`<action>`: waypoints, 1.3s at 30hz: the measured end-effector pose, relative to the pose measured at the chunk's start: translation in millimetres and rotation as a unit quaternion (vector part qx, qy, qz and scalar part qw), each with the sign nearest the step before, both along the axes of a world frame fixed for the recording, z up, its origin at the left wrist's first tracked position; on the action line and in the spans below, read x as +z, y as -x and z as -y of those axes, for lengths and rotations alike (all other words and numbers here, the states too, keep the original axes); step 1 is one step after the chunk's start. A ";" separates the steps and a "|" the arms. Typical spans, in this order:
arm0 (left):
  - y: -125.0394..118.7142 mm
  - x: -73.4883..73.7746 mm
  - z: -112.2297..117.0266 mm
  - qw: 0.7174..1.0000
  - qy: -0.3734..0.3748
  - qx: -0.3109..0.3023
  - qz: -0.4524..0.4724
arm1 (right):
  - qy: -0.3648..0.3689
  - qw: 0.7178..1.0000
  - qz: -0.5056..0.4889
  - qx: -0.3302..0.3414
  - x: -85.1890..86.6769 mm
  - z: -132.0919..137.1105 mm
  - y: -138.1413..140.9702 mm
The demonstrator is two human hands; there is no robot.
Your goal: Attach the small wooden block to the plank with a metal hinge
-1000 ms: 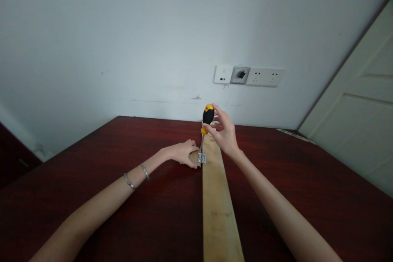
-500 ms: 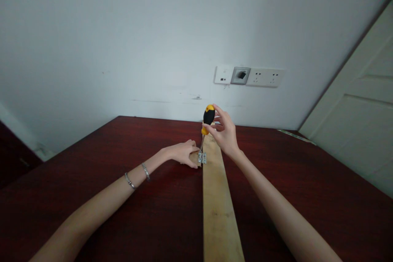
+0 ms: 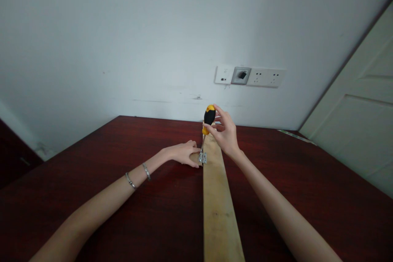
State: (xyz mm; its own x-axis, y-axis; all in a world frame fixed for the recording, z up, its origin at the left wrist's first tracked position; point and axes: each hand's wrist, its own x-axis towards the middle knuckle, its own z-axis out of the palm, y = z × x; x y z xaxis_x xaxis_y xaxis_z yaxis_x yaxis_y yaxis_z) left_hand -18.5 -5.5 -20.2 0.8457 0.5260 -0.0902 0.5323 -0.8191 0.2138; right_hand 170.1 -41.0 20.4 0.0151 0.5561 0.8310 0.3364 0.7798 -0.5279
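Observation:
My right hand [image 3: 225,132] grips the handle of a yellow-and-black screwdriver [image 3: 209,116], thumb below and fingers around the upper end. The screwdriver leans slightly, its shaft pointing down to a small metal hinge [image 3: 203,157]. That hinge spans a long pale wooden board [image 3: 216,208] and a small wooden block [image 3: 195,157] on the board's left side. My left hand [image 3: 184,154] is closed around the block, thumb on the near side and fingers on the far side. Whether the tip sits in a screw is too small to tell.
Beneath everything lies a dark red-brown tabletop [image 3: 147,217], its far edge against a pale wall [image 3: 138,41]. Sockets and switches [image 3: 266,77] are set in the wall. A white panelled door [image 3: 362,102] stands at the right, near a thin strip [image 3: 296,136] on the table.
Almost nothing differs. The whole view has shifted very slightly, while both hands, the screwdriver and the hinge keep their places relative to each other.

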 end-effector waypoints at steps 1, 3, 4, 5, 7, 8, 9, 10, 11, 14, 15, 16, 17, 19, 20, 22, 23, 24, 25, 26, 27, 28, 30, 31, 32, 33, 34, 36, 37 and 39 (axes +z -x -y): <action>-0.1 0.4 0.3 1.000 0.002 0.002 -0.001 | -0.002 1.000 0.001 -0.001 -0.2 0.0 0.1; -0.1 0.9 0.8 1.000 0.006 0.003 -0.003 | -0.007 1.000 0.002 -0.004 -0.2 0.0 0.4; -0.1 0.8 0.9 1.000 0.007 0.002 -0.004 | -0.009 1.000 0.001 -0.005 0.0 0.2 0.5; 0.0 0.5 0.8 1.000 0.009 0.002 -0.005 | -0.011 1.000 -0.001 -0.005 0.4 0.5 0.6; 0.5 -0.7 0.3 1.000 0.012 0.003 -0.007 | -0.011 1.000 -0.008 -0.006 1.4 1.2 0.7; 0.7 -1.4 0.0 1.000 0.014 0.003 -0.008 | -0.010 1.000 -0.011 -0.008 2.0 1.6 0.7; 1.0 -2.1 -0.4 1.000 0.015 0.004 -0.008 | -0.009 1.000 -0.013 -0.009 2.5 2.0 0.7; 1.3 -2.8 -0.7 1.000 0.016 0.004 -0.008 | -0.009 1.000 -0.014 -0.010 2.8 2.3 0.7; 1.5 -3.3 -1.1 1.000 0.016 0.004 -0.006 | -0.009 1.000 -0.013 -0.009 3.0 2.5 0.7; 1.5 -3.8 -1.5 1.000 0.013 0.002 -0.002 | -0.009 1.000 -0.012 0.001 2.6 2.3 0.9; 1.3 -3.5 -1.4 1.000 0.012 0.001 -0.002 | -0.008 1.000 -0.011 0.004 2.3 2.1 1.0; 1.1 -3.1 -1.2 1.000 0.011 0.000 -0.002 | -0.006 1.000 -0.011 0.006 2.0 2.0 1.2; 0.8 -2.5 -1.0 1.000 0.010 -0.001 -0.003 | -0.004 1.000 -0.010 0.007 1.9 1.8 1.3; 0.2 -1.4 -0.5 1.000 0.008 -0.001 -0.005 | -0.002 1.000 -0.010 0.007 1.7 1.6 1.5; -0.1 -1.0 -0.4 1.000 0.007 -0.001 -0.006 | -0.001 1.000 -0.009 0.007 1.6 1.6 1.5; -0.4 -0.5 -0.3 1.000 0.006 -0.003 -0.008 | 0.002 1.000 -0.007 0.005 1.4 1.4 1.5; -0.5 -0.4 -0.4 1.000 0.006 -0.004 -0.007 | 0.003 1.000 -0.005 0.003 1.2 1.3 1.5; -0.6 -0.5 -0.4 1.000 0.005 -0.006 -0.007 | 0.003 1.000 -0.002 0.000 0.9 1.2 1.5; -0.6 -0.5 -0.4 1.000 0.004 -0.006 -0.006 | 0.002 1.000 0.000 -0.002 0.5 1.1 1.5; -0.6 -0.6 -0.3 1.000 0.003 -0.005 -0.005 | 0.000 1.000 0.002 -0.004 0.1 1.0 1.5; -0.6 -0.7 -0.2 1.000 0.003 -0.003 -0.005 | -0.003 1.000 0.003 -0.003 -0.2 0.9 1.6; -0.6 -0.6 0.0 1.000 0.004 -0.001 -0.004 | -0.005 1.000 0.004 -0.002 -0.5 0.8 1.7; -0.8 -0.1 0.5 1.000 0.006 0.002 -0.002 | -0.007 1.000 0.005 -0.001 -0.7 0.9 2.0; -0.9 0.2 0.8 1.000 0.006 0.003 -0.001 | -0.007 1.000 0.006 -0.002 -0.7 1.0 2.1; -1.0 0.6 1.0 1.000 0.006 0.004 -0.001 | -0.006 1.000 0.008 -0.004 -0.6 1.1 2.3; -1.0 0.9 1.2 1.000 0.006 0.005 -0.002 | -0.005 1.000 0.010 -0.006 -0.4 1.3 2.5; -1.1 1.2 1.2 1.000 0.006 0.006 -0.004 | -0.004 1.000 0.011 -0.007 -0.1 1.4 2.7; -1.1 1.2 1.0 1.000 0.006 0.006 -0.008 | -0.004 1.000 0.009 -0.007 0.4 1.7 3.1; -1.0 1.1 0.8 1.000 0.006 0.007 -0.010 | -0.004 1.000 0.009 -0.006 0.6 1.7 3.2; -0.7 0.5 0.3 1.000 0.006 0.005 -0.011 | -0.006 1.000 0.008 -0.006 0.7 1.7 3.2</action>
State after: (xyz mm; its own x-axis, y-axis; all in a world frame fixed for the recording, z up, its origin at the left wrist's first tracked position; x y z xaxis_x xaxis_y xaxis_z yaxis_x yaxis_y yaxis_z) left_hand -17.8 -5.8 -19.7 0.8382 0.5330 -0.1153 0.5450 -0.8113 0.2118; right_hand 166.9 -42.7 21.1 0.0085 0.5462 0.8376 0.3551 0.7814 -0.5131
